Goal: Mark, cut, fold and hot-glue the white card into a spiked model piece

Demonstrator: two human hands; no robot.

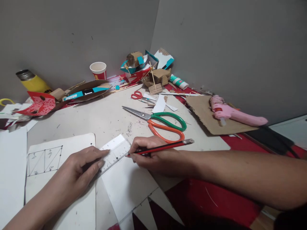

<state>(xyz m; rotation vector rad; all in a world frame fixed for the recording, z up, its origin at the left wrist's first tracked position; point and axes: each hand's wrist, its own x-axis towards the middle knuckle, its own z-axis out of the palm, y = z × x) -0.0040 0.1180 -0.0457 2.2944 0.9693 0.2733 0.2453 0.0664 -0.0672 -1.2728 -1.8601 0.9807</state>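
Left hand unclenched, fingers pressing ruler onto paper | right hand pinching pencil, tip at ruler's edge | paper right of notebook | best: firm ruler, steady pencil angle

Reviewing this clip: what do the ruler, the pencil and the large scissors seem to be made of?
Ruler: probably clear, glossy plastic; the white paper shows through.
Pencil: likely painted wood, red and black; its core isn't visible.
Large scissors: blades look metal, grey with slight shine; green and orange handles look smooth, either plastic or plastic-coated.
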